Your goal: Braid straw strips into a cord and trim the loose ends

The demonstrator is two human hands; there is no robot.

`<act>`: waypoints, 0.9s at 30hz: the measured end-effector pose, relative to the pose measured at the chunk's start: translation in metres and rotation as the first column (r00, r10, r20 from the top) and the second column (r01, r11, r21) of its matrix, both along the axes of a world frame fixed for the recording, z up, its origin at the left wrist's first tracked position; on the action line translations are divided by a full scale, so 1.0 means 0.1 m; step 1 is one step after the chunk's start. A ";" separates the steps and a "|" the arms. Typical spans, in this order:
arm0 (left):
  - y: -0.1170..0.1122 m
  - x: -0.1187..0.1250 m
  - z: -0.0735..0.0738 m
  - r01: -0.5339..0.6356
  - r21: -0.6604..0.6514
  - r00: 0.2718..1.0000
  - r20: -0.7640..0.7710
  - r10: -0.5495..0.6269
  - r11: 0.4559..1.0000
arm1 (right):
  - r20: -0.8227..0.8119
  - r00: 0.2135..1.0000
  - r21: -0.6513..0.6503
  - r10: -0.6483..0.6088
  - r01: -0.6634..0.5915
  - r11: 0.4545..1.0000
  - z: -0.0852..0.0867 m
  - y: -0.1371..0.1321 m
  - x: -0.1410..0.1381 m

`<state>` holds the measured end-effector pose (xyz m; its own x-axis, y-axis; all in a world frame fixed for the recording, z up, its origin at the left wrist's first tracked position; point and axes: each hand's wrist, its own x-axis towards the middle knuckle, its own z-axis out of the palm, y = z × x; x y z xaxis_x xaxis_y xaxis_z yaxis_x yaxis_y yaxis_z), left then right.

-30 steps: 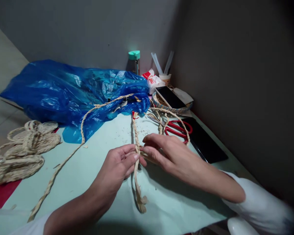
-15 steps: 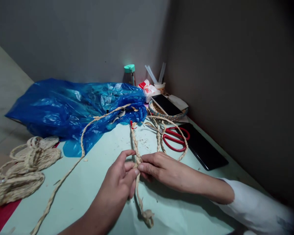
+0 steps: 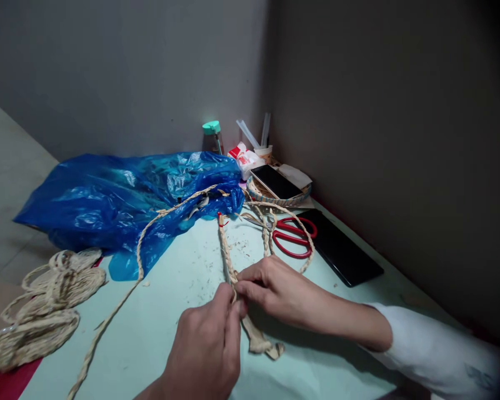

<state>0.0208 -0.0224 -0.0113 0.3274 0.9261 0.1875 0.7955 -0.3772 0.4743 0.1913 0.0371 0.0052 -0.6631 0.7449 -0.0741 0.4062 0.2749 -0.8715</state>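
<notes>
Centrally, the left hand (image 3: 204, 339) and right hand (image 3: 270, 286) each show a closed grip, pinching one pale braided fibre cord (image 3: 226, 250) over the light green tabletop (image 3: 141, 333). Red-handled metal scissors (image 3: 292, 240) lie beyond the right hand. The cord's red-bound far end lies near a crumpled blue plastic bag (image 3: 104, 194); behind stands a green-lidded bottle (image 3: 211, 135).

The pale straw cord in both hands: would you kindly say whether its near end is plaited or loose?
Loose: flat, unplaited strips show at its near end; the far part of the pale straw cord is plaited.
</notes>
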 end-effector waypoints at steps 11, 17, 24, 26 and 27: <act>-0.06 0.00 0.01 0.170 0.430 0.985 -0.054 -0.163 0.887 | -0.170 0.984 -0.176 -0.046 0.016 0.984 -0.10 0.03 -0.02; 0.13 -0.05 0.15 -0.174 -0.137 0.847 0.484 0.220 0.975 | -0.247 0.968 -0.176 -0.048 0.005 0.984 -0.01 0.05 0.00; 0.28 -0.02 0.04 0.429 -0.653 0.423 0.756 0.500 0.624 | -0.221 0.969 -0.116 0.108 -0.136 0.984 0.01 0.09 0.03; 0.28 -0.02 0.01 0.427 -0.665 0.451 0.744 0.493 0.613 | -0.132 0.978 -0.036 0.162 -0.168 0.985 0.06 0.10 0.06; 0.28 -0.03 0.01 0.412 -0.671 0.486 0.734 0.474 0.617 | -0.085 0.977 -0.015 0.198 -0.200 0.980 0.09 0.11 0.08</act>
